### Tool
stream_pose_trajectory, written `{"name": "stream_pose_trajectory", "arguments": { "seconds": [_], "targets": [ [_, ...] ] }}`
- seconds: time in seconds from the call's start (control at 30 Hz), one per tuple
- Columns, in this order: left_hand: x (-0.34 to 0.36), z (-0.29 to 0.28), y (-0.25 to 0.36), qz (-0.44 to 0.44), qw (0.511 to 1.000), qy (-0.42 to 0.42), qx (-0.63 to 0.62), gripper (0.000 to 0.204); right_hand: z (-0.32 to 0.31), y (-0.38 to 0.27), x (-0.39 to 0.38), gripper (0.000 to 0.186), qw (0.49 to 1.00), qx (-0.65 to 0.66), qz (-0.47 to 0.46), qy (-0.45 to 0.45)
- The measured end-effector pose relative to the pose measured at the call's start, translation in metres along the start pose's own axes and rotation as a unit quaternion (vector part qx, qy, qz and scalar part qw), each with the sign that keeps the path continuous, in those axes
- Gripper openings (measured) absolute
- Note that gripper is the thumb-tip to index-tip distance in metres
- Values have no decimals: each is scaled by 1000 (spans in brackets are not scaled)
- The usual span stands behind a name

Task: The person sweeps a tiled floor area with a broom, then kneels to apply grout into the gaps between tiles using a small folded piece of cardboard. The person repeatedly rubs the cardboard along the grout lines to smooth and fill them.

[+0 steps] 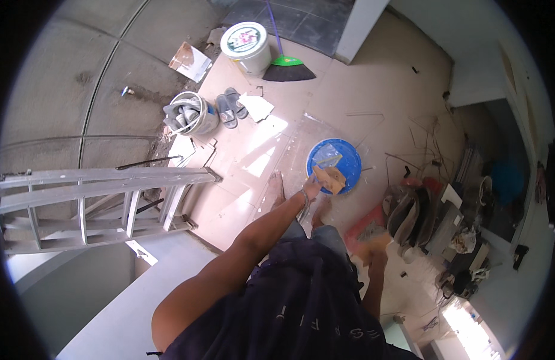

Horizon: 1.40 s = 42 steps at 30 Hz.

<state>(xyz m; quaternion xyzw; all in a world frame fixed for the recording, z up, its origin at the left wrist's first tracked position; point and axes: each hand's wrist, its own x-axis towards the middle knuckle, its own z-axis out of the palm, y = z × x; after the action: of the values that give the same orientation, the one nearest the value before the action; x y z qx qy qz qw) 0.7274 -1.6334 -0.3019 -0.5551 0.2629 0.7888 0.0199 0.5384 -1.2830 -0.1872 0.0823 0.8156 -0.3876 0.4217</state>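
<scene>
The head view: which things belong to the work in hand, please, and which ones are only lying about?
Belong to the work, it seems:
brown flat piece, apparently held in the left hand
round blue lid or tub, just beneath that piece

Lying about, as far as I can judge:
broom
white bucket
sandals
ladder

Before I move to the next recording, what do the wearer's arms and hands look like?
Both forearms are bare of sleeves. The left hand looks ungloved, with a thin band around its wrist. The right hand is too blurred for detail. The dark shirt carries pale lettering.
</scene>
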Motion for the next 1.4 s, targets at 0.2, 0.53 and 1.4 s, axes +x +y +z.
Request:
{"name": "stream_pose_trajectory", "arguments": {
  "seconds": [0.2, 0.53, 1.4],
  "targets": [
    [-88, -31, 39, 11, 978, -178, -104, 44, 175, -194, -22, 21, 965, -58, -203, -156],
    [-205, -129, 54, 142, 946, -209, -202, 29, 308, -239, -127, 17, 898, -153, -104, -400],
    [-172, -148, 289, 315, 921, 44, 224, 26, 391, -384, -24, 19, 870, -149, -146, -448]
  ]
}}
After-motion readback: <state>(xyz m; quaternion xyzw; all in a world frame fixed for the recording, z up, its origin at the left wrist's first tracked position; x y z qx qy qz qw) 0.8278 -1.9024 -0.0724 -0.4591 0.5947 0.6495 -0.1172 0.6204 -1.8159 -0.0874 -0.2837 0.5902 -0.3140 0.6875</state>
